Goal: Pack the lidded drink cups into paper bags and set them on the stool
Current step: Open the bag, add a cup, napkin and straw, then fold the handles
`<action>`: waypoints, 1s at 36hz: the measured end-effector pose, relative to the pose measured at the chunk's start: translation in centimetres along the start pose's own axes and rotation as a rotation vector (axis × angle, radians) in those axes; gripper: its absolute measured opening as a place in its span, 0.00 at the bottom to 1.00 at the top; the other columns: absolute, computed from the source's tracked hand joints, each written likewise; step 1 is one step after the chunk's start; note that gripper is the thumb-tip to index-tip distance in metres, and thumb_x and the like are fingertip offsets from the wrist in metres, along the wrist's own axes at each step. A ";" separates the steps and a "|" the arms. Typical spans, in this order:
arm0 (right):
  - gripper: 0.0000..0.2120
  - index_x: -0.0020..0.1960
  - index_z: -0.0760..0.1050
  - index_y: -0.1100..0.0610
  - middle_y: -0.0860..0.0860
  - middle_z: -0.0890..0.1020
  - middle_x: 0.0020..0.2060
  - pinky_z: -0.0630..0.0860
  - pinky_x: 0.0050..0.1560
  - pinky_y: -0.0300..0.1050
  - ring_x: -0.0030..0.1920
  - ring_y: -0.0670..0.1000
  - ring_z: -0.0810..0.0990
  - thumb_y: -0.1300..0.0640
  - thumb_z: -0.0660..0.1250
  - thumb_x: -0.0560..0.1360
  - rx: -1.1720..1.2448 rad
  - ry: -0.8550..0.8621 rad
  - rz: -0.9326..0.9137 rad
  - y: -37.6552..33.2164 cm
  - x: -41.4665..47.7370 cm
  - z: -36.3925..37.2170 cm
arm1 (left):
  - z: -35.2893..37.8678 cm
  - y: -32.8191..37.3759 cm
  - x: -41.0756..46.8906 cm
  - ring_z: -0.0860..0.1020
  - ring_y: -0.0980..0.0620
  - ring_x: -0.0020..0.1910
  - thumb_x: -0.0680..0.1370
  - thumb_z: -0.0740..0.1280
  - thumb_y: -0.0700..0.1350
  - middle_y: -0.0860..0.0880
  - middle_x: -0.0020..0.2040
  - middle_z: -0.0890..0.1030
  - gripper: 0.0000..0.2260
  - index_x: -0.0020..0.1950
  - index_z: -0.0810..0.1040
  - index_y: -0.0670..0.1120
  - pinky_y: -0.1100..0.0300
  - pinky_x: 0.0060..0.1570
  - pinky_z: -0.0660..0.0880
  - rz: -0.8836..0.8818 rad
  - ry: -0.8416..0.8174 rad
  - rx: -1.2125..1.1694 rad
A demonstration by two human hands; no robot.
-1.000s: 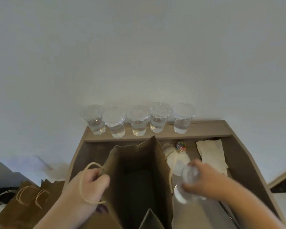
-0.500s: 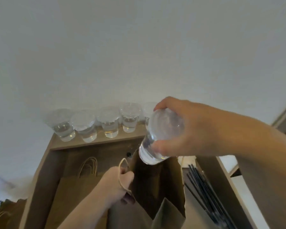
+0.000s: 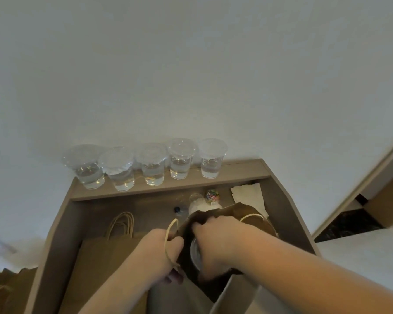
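Five lidded cups (image 3: 153, 165) stand in a row across the middle of the frame. A sixth cup (image 3: 195, 253) shows inside the one open paper bag (image 3: 254, 219), lower centre. There is one flat stack of bags (image 3: 104, 252), its number unclear. More bags (image 3: 7, 284) are at the bottom left, one napkin pile (image 3: 250, 196) and one tub of paper clips (image 3: 212, 195). Two hands show: left hand (image 3: 159, 252), right hand (image 3: 218, 243).

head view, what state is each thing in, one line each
paper bag: standing, mouth held open
cup in bag: lidded, partly inside the bag
five cups on the ledge: lidded, upright, part filled
left hand: grips the bag's rim
right hand: holds the cup
spare bag: lying flat
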State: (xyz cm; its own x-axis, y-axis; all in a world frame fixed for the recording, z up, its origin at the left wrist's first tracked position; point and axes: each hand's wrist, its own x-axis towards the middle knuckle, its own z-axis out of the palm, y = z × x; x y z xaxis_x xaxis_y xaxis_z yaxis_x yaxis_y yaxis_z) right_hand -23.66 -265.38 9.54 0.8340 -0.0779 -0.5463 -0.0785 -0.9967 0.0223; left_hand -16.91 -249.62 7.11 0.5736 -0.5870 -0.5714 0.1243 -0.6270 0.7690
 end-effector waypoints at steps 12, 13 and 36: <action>0.36 0.84 0.59 0.54 0.59 0.73 0.73 0.68 0.74 0.59 0.72 0.63 0.73 0.44 0.68 0.82 -0.159 -0.221 -0.005 0.5 6.3 5.5 | 0.4 -1.3 0.1 0.85 0.43 0.29 0.82 0.58 0.45 0.39 0.32 0.85 0.15 0.50 0.79 0.36 0.62 0.27 0.76 0.047 0.034 0.132; 0.34 0.84 0.60 0.55 0.59 0.73 0.73 0.67 0.74 0.59 0.73 0.63 0.73 0.46 0.67 0.83 -0.186 -0.227 -0.010 0.2 6.0 5.2 | 0.4 -1.4 0.2 0.85 0.44 0.29 0.82 0.58 0.45 0.41 0.31 0.85 0.14 0.49 0.78 0.37 0.62 0.27 0.76 0.049 0.027 0.135; 0.12 0.61 0.81 0.50 0.47 0.83 0.49 0.83 0.60 0.53 0.51 0.50 0.83 0.46 0.67 0.81 0.726 0.161 0.649 15.2 3.3 15.7 | 1.1 -2.2 0.6 0.85 0.58 0.38 0.82 0.67 0.45 0.62 0.45 0.85 0.17 0.65 0.74 0.64 0.71 0.33 0.76 0.356 0.262 0.198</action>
State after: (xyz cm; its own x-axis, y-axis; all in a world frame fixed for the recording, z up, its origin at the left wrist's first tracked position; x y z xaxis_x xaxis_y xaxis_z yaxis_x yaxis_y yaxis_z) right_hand -30.70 -280.39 -5.08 0.5703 -0.6606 -0.4882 -0.8186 -0.5063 -0.2712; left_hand -17.76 -249.10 4.76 0.7404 -0.6498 -0.1720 -0.2580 -0.5111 0.8199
